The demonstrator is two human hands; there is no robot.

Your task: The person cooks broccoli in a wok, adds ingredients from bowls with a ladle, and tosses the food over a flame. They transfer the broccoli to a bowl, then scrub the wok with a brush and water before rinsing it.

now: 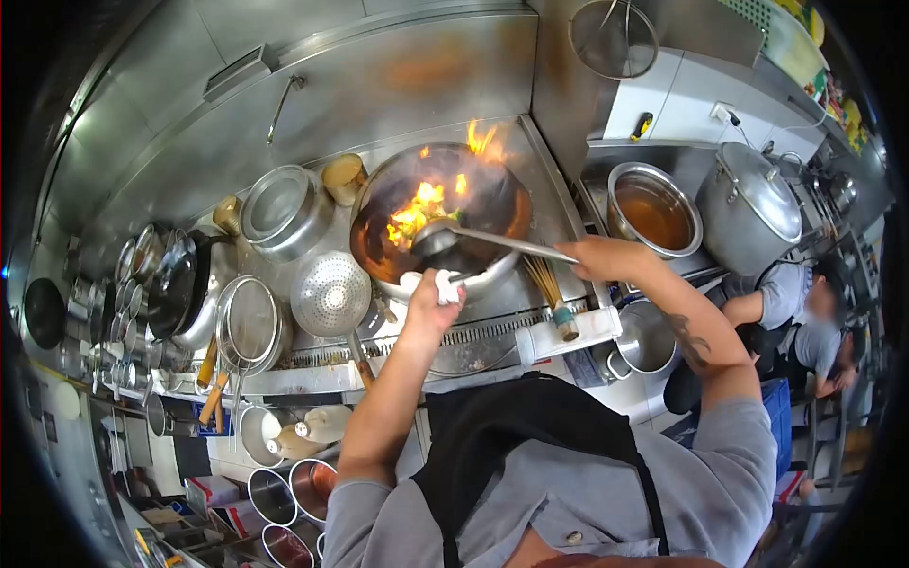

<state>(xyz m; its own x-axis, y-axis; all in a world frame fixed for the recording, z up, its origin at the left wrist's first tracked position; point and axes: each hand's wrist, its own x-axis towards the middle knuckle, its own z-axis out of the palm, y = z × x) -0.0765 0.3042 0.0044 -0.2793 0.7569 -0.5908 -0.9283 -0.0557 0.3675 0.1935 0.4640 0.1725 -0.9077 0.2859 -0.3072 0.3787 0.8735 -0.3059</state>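
A large round wok [517, 220] sits on the stove, with flames and bright food [417, 213] in its middle. Fingers of my left hand [434, 308] are closed around a white cloth [445, 287] at the wok's near edge; the metal under the cloth is mostly hidden. My right hand [611, 258] grips the far end of a long-handled ladle [437, 239]. The ladle's bowl reaches into the wok beside the burning food. Loose flames [485, 142] rise at the back rim.
A perforated skimmer [331, 293] and a strainer [254, 322] rest left of the wok. Right of it lie a bamboo brush [549, 293], a pot of brown liquid [653, 213] and a lidded stockpot [753, 204]. Other people [805, 322] are at the far right.
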